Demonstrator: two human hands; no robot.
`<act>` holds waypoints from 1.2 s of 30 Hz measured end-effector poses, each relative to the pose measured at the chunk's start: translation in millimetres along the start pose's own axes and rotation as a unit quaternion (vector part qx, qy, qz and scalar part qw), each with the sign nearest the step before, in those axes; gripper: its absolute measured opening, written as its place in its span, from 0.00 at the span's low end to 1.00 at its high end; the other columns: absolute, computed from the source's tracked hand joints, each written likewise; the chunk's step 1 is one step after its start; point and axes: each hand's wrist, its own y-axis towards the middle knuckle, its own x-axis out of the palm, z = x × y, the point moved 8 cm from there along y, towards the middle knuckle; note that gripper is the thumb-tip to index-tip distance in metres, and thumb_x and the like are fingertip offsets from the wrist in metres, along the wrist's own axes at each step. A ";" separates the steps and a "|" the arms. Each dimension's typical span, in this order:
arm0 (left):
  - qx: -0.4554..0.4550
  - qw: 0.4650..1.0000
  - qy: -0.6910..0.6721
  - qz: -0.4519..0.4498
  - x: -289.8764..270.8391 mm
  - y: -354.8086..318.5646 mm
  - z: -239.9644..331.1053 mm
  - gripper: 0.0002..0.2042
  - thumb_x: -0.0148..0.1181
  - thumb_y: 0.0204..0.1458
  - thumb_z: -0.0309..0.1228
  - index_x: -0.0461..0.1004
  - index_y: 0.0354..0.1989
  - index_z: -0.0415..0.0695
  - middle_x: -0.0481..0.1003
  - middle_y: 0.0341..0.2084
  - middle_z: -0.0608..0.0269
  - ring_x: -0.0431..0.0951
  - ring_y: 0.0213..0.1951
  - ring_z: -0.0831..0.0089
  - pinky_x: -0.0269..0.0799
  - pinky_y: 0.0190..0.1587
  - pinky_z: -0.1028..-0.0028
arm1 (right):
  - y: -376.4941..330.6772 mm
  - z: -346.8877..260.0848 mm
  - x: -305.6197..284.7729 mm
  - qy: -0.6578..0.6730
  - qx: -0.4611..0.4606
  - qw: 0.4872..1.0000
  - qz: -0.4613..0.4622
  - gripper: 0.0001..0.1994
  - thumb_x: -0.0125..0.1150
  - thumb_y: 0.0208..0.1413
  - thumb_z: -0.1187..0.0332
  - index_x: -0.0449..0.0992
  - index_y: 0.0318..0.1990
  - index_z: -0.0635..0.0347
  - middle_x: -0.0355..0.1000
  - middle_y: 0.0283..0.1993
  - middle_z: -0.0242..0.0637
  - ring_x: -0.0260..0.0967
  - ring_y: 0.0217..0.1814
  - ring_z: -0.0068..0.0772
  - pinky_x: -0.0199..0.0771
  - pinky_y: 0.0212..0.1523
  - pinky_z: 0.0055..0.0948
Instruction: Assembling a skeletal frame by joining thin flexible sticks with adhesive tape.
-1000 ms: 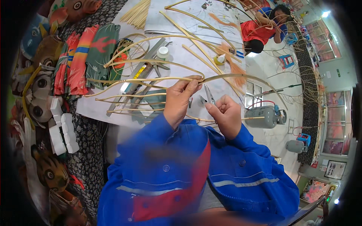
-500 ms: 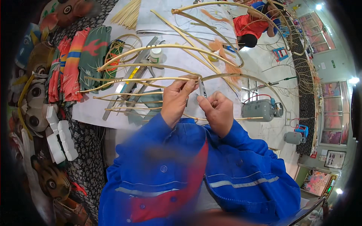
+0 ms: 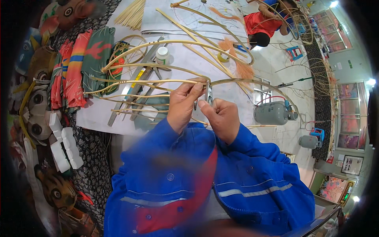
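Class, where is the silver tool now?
In the head view, just right of centre, the silver tool is in the right hand, its tip by the pale strips the left hand holds.

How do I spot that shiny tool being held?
Find the blue jacket, then follow its right sleeve up to the right hand. The metal tool sticks up from that hand; its silvery shine sets it apart from the tan strips beside it.
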 end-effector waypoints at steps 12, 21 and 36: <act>0.005 1.000 0.006 -0.014 -3.5 4.5 4.2 0.15 0.58 0.64 0.33 0.75 0.52 0.34 0.78 0.45 0.60 0.78 0.46 0.77 0.74 0.54 0.75 | -3.8 -103.4 -118.5 -0.316 -0.417 0.805 0.280 0.20 0.73 0.46 0.70 0.75 0.47 0.66 0.75 0.39 0.44 0.76 0.41 0.43 0.76 0.43 0.32; -0.021 0.999 0.034 -0.009 -2.5 10.3 4.3 0.14 0.55 0.65 0.30 0.74 0.53 0.34 0.77 0.46 0.61 0.77 0.47 0.77 0.74 0.53 0.76 | 74.9 -58.6 -133.3 -0.068 -0.121 0.987 -0.086 0.19 0.66 0.56 0.68 0.73 0.51 0.71 0.73 0.34 0.32 0.68 0.33 0.18 0.70 0.36 0.21; 0.016 0.983 0.167 0.070 -0.7 7.5 28.3 0.13 0.59 0.62 0.30 0.75 0.52 0.38 0.78 0.44 0.61 0.77 0.43 0.77 0.75 0.45 0.75 | 82.4 -54.1 -127.5 -0.156 -0.145 0.962 -0.170 0.07 0.64 0.58 0.73 0.77 0.41 0.66 0.73 0.30 0.26 0.67 0.30 0.13 0.68 0.34 0.17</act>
